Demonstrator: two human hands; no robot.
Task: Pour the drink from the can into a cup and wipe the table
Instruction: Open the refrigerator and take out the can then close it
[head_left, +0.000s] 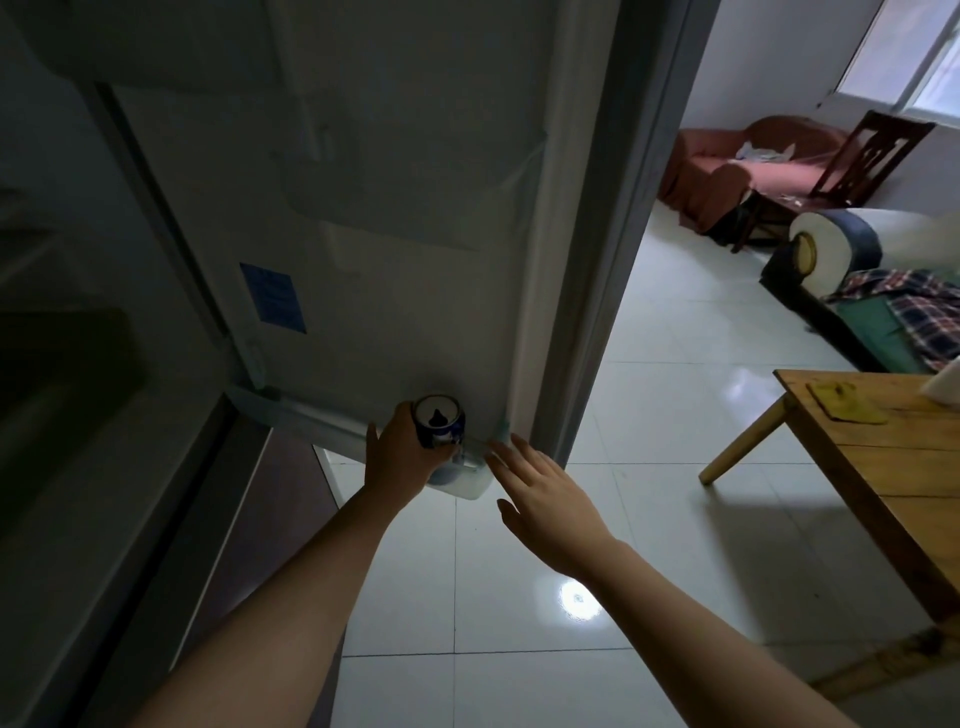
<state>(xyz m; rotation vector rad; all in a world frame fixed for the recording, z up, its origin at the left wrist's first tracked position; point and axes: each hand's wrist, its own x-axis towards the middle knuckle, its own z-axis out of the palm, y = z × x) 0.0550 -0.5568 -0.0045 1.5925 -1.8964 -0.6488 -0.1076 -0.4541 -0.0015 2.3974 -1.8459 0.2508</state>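
White enamel covers the open refrigerator door (395, 218), the largest item in view, against whose inner face both hands are working. One wooden table (883, 467) is recorded at the right edge, well apart from the door, with one yellow mat (844, 402) lying on it and part of a white object (946, 383) at the frame edge that cannot be identified. Two sofas are counted in the far room, one red sofa (737, 161) and one dark-and-white sofa (852, 244) carrying a plaid cloth (924, 312), with one wooden chair (867, 156) between them. Two hands are counted. The left hand (402, 457) is wrapped round the one can (439, 421), which is held upright at the lowest door shelf (457, 480), its top facing the camera. The right hand (550, 499) is loose and empty, its fingers (511, 462) extended toward the shelf edge just beside the can. No cup is seen, and nothing that can be named as a wiping cloth. The task is judged to be at its very beginning: the can is merely in hand at the refrigerator, while the carrying to the table, the pouring and the wiping are all judged outstanding.
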